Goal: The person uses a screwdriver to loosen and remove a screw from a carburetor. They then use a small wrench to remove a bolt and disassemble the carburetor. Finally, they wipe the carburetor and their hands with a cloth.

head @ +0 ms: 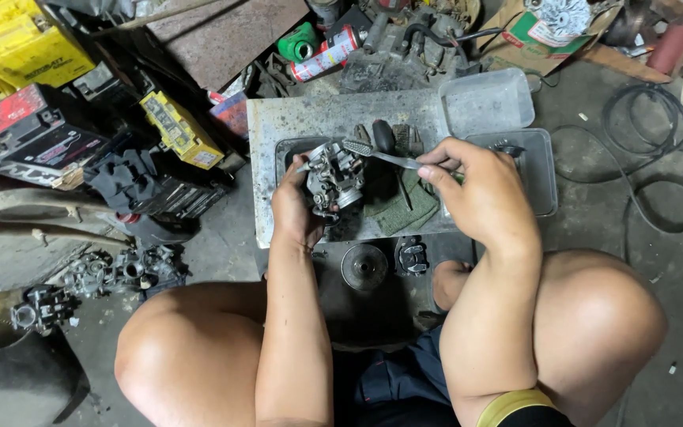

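Note:
My left hand (294, 207) grips a grey metal carburetor (333, 172) from below, holding it over a dark tray (288, 150) on a grey board (310, 119). My right hand (480, 188) holds a toothbrush (377, 152) by its handle; the bristle head rests against the top of the carburetor. A dark green rag (401, 207) lies on the board under the brush.
Two clear plastic containers (488, 99) sit at the board's right. A round part (364, 266) and a small black part (413, 257) lie before my knees. Yellow and black batteries (179, 130) crowd the left, spray cans (324, 54) the back, cables (646, 130) the right.

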